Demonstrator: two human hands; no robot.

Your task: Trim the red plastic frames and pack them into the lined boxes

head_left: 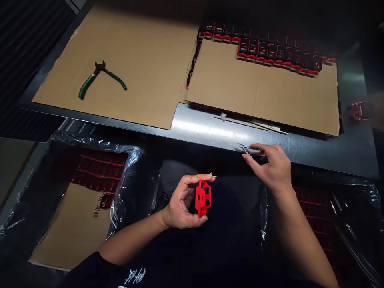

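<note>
While right hand (270, 166) pinches tool (248, 150), curled left hand (181, 204) clasps red part (203, 198), lengthwise tableward.

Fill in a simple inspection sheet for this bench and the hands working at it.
Surface: metal table, partly under a left cardboard sheet and a right cardboard sheet.
Job's things: red part and thin grey item, both held.
Clutter: green-handled pliers, handles spread; pale rod.
Grippers: bare hands; left hand holds the red part, right hand the grey item.
Cables: nothing seen.
Surroundings: clear plastic around stacked red pieces at lower left.
</note>
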